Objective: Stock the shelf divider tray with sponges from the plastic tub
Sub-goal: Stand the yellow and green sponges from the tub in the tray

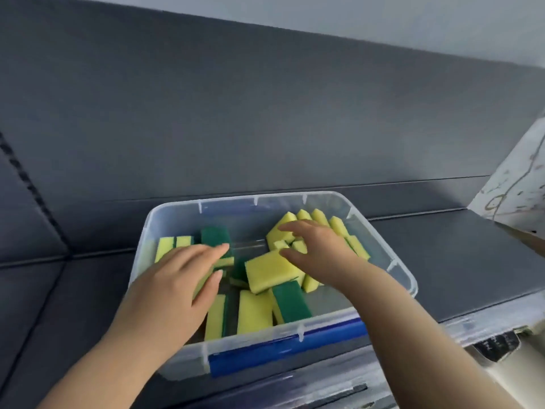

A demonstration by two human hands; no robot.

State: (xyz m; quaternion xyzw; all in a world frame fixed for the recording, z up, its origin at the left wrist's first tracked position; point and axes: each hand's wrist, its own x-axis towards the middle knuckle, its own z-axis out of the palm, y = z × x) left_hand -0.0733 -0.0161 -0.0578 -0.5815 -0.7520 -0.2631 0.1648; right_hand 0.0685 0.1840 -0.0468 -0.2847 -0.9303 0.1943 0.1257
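A clear plastic tub (pixel 392 264) with a blue handle on its near rim sits on a dark grey sofa seat. Inside it lie several yellow sponges with green scrub sides (pixel 255 311), some flat, some on edge. My left hand (pixel 180 278) reaches into the left half, fingers straight and spread over the sponges there. My right hand (pixel 317 250) hovers over the right half, fingers loosely spread above an upright row of sponges (pixel 321 218) and a flat yellow sponge (pixel 269 270). Neither hand holds anything. I cannot make out the divider tray for certain.
The dark grey sofa back (pixel 236 113) rises behind the tub. A clear plastic piece (pixel 486 323) lies at the lower right, by the tub. A white marbled surface (pixel 519 184) stands at the right edge.
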